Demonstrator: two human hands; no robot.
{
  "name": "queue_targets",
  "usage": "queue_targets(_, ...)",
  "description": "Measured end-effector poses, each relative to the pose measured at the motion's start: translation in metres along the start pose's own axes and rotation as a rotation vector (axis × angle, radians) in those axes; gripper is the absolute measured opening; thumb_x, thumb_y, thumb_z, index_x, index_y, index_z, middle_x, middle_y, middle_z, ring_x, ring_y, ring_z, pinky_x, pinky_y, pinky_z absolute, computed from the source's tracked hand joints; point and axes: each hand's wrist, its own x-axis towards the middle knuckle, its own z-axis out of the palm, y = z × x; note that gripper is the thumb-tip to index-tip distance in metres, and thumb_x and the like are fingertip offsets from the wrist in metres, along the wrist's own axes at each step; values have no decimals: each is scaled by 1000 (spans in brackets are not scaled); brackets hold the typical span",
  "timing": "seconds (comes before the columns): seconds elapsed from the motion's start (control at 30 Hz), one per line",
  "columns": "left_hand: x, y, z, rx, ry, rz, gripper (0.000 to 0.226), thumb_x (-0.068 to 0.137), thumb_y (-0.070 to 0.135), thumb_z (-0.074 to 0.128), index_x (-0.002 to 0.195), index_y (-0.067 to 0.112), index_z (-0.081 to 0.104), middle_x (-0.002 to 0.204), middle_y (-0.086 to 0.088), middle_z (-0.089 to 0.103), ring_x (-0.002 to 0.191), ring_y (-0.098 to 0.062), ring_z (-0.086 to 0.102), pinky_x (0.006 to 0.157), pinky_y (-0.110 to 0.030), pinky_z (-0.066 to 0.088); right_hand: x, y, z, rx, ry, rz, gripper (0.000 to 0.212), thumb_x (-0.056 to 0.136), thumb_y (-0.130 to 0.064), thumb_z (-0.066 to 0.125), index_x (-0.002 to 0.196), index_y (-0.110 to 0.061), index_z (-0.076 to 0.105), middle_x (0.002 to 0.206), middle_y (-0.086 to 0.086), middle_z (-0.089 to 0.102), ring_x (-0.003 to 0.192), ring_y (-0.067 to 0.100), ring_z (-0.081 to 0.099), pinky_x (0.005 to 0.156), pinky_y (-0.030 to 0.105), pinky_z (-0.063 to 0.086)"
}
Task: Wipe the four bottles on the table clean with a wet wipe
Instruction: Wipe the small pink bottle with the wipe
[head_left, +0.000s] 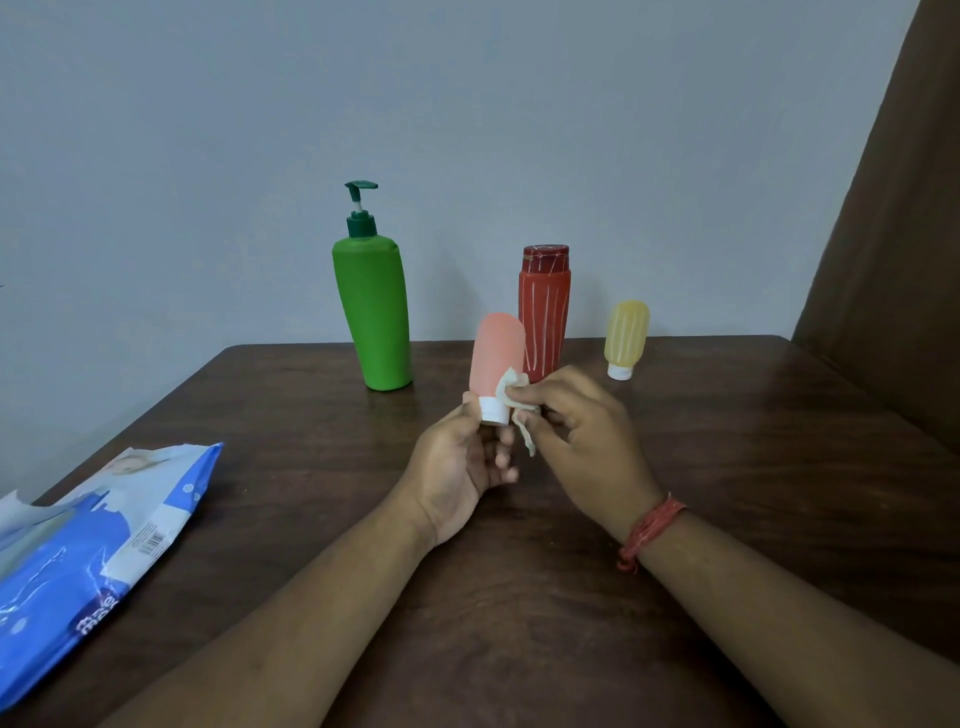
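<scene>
Our left hand (464, 467) grips the pink plastic tube bottle (496, 358) upright, white cap (493, 410) down; our right hand (582, 431) pinches the crumpled white wet wipe (511, 387) against it.

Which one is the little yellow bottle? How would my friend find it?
Look at the dark wooden table, along its far edge by the wall. The small translucent yellow bottle stands farthest right, upside down on its white cap, beside the taller red striped bottle.

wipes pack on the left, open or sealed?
Open. The blue wipes pack lies flat on the table, and a loose flap or wipe sticks up at its left end.
</scene>
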Motion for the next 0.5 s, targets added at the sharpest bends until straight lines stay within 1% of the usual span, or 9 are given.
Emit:
queue_targets(0.07, 1, 0, 0, -12, 34, 7, 43, 108, 36, 30, 119, 7, 60, 73, -3, 49, 57, -12, 43, 55, -29, 47, -1, -1, -1, -7, -40, -41, 25, 88, 2, 70, 109, -10, 75, 99, -1, 62, 92, 8, 63, 80, 24, 53)
queue_targets(0.13, 3, 0, -1, 4, 56, 18, 43, 109, 35, 30, 117, 7, 62, 74, -3, 50, 60, -11, 45, 56, -28, 49, -3, -1, -1, -25, -93, -69, 26, 88, 4, 69, 109, -10, 75, 101, -3, 64, 95, 6, 63, 84, 17, 50)
queue_targets(0.2, 3, 0, 0, 43, 64, 31, 42, 109, 32, 30, 118, 6, 63, 76, -3, 51, 62, -11, 46, 58, -28, 50, -4, -2, 0, -43, -97, -75, 25, 88, 5, 68, 107, -9, 75, 102, -3, 64, 96, 5, 62, 85, 13, 47)
queue_targets(0.27, 1, -1, 3, 103, 60, 44, 40, 109, 30, 31, 115, 7, 64, 77, -3, 52, 62, -11, 47, 59, -29, 50, -3, -3, 0, -47, -24, -57, 24, 86, 7, 66, 103, -7, 75, 101, 0, 65, 96, 4, 61, 85, 12, 46)
queue_targets(0.37, -2, -3, 9, 200, 51, 49, 39, 109, 32, 33, 112, 8, 63, 78, -2, 51, 61, -11, 47, 60, -31, 50, 0, -4, -3, -95, 92, -35, 25, 85, 9, 65, 101, -6, 75, 99, 2, 64, 95, 6, 59, 84, 13, 46)
queue_targets(0.43, -1, -4, 9, 226, 61, 50, 38, 109, 31, 33, 112, 8, 63, 79, -2, 52, 61, -11, 48, 60, -31, 50, 0, -5, -3, -119, 49, -55, 24, 86, 6, 67, 104, -7, 75, 100, 1, 63, 94, 8, 59, 83, 17, 49)
queue_targets(0.5, 0, -4, 6, 222, 73, 51, 34, 110, 24, 33, 115, 7, 62, 82, -4, 56, 64, -12, 49, 60, -30, 50, -2, -6, -3, -112, -72, -96, 25, 89, 4, 67, 108, -9, 75, 103, -1, 61, 96, 8, 60, 84, 18, 50)
